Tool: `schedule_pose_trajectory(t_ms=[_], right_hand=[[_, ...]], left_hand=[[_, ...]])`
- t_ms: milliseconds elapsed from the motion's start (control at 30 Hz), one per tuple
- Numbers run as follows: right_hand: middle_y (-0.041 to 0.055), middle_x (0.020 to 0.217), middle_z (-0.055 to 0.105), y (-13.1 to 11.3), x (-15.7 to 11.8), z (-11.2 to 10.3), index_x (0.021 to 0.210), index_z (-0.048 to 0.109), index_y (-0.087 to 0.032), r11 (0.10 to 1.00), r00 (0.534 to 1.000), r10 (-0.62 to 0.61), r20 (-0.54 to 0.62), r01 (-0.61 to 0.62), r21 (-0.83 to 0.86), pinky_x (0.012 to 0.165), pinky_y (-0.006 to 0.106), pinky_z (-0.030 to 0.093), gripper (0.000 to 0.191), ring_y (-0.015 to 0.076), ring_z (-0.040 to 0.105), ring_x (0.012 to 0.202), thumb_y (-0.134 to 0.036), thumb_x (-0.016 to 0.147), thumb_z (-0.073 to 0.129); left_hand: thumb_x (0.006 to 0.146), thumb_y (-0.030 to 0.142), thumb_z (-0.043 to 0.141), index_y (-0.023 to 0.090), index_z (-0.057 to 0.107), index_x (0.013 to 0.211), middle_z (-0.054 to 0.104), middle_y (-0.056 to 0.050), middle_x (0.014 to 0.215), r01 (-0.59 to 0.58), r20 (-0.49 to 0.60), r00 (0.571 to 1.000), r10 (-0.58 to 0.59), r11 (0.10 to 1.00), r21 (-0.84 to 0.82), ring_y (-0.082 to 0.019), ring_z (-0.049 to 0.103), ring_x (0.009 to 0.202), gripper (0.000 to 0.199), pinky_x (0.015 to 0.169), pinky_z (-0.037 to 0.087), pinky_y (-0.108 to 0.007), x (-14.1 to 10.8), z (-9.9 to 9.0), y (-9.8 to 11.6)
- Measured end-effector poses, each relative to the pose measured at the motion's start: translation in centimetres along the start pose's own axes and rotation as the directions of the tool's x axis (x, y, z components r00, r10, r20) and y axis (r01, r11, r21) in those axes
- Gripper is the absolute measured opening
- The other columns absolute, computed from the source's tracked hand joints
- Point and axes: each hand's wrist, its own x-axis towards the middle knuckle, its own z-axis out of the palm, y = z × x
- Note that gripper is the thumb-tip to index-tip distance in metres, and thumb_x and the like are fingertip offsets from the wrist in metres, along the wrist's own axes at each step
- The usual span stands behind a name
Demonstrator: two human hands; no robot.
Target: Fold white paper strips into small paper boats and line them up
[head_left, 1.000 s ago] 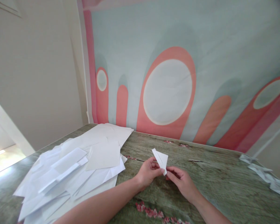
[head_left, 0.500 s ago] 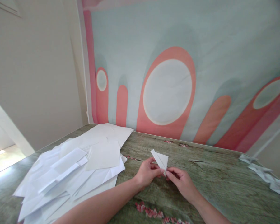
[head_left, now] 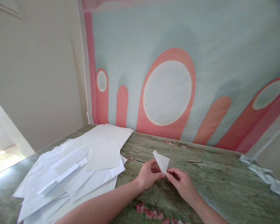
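Observation:
A small piece of folded white paper [head_left: 162,161], roughly triangular with a narrow strip sticking up at its left, is held above the table between both hands. My left hand [head_left: 149,173] pinches its lower left side, thumb in front and fingers curled behind. My right hand [head_left: 180,182] grips the lower tip between thumb and index finger, close to the left thumb. The other right fingers are curled underneath and partly hidden.
A wide, loose heap of white paper sheets [head_left: 102,155] covers the left of the wood-patterned table [head_left: 219,180]. Along the right edge lies a row of folded white paper pieces [head_left: 261,171]. A backdrop [head_left: 121,43] with coral shapes stands behind the table.
The folded paper has turned and shifted slightly to the right in my fingers. Both hands keep their pinch at almost the same place.

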Motion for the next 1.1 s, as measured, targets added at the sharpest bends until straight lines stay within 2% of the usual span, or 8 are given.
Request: schedule_pose_trajectory(t_ms=[333, 533, 733, 900, 1100], right_hand=[[0.0004, 0.067, 0.057, -0.41, -0.18, 0.08, 0.071, 0.06, -0.018, 0.995, 0.997, -0.049, -0.059, 0.043, -0.086, 0.062, 0.025, 0.038, 0.026, 0.0155, 0.051, 0.065, -0.042, 0.081, 0.055], [-0.001, 0.065, 0.05, -0.12, -0.34, 0.17, 0.07, 0.053, -0.018, 0.997, 0.999, -0.035, 0.01, 0.036, -0.073, 0.061, 0.025, 0.037, 0.028, 0.0147, 0.046, 0.064, -0.042, 0.085, 0.048], [-0.0005, 0.067, 0.051, -0.1, -0.26, 0.21, 0.073, 0.054, -0.018, 0.999, 1.0, -0.005, 0.031, 0.006, -0.037, 0.062, 0.025, 0.038, 0.03, 0.015, 0.047, 0.065, -0.043, 0.086, 0.046], [0.0, 0.069, 0.054, -0.03, -0.25, 0.31, 0.078, 0.056, -0.019, 0.998, 0.997, -0.006, 0.075, 0.01, -0.055, 0.064, 0.026, 0.039, 0.028, 0.0163, 0.05, 0.068, -0.044, 0.085, 0.048], [-0.0011, 0.067, 0.051, -0.29, -0.43, 0.18, 0.075, 0.052, -0.019, 0.996, 0.997, 0.004, 0.077, 0.003, -0.094, 0.063, 0.026, 0.037, 0.027, 0.0157, 0.049, 0.067, -0.042, 0.086, 0.045]], left_hand=[[0.056, 0.019, 0.079, 0.012, 0.056, 0.094, 0.066, -0.001, 0.069, 0.008, -0.041, 0.999, -0.005, 0.998, 0.066, -0.013, 0.06, 0.063, 0.045, 0.063, 0.044, -0.023, -0.07, 0.12, -0.16], [0.057, 0.018, 0.077, 0.01, 0.06, 0.082, 0.066, -0.004, 0.072, -0.007, -0.05, 0.999, 0.013, 0.993, 0.119, -0.014, 0.058, 0.064, 0.032, 0.063, 0.043, -0.024, -0.02, 0.23, -0.23], [0.056, 0.017, 0.077, 0.012, 0.056, 0.09, 0.064, -0.002, 0.067, -0.006, -0.083, 0.996, 0.016, 0.992, 0.122, -0.015, 0.059, 0.061, 0.04, 0.06, 0.044, -0.025, 0.07, 0.13, -0.45], [0.058, 0.024, 0.078, 0.014, 0.054, 0.092, 0.062, 0.001, 0.064, -0.016, -0.097, 0.995, 0.025, 0.996, 0.09, -0.014, 0.059, 0.06, 0.043, 0.062, 0.045, -0.025, 0.19, -0.28, -0.59], [0.056, 0.029, 0.081, 0.012, 0.059, 0.081, 0.065, -0.004, 0.069, -0.015, -0.061, 0.998, 0.02, 0.997, 0.071, -0.015, 0.06, 0.062, 0.037, 0.063, 0.045, -0.026, 0.18, -0.27, -0.47]])
